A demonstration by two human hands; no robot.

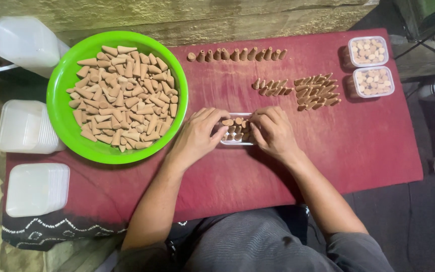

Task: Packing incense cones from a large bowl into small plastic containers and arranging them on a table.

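A small clear plastic box [237, 142] sits on the red cloth [358, 146] in front of me, with several tan cones [236, 127] standing inside it. My left hand [197, 135] rests against the box's left side, fingertips over its edge. My right hand [274, 131] presses on its right side, fingers curled onto the cones. Further back lie a row of cones [236, 54] on their sides and two loose clusters of cones [298, 88].
A large green bowl [61, 88] heaped with cones stands at the left. Two filled clear boxes [369, 65] sit at the back right. Stacks of empty clear boxes [26, 126] and lids [36, 189] lie at the far left. A white container [23, 43] stands at the back left.
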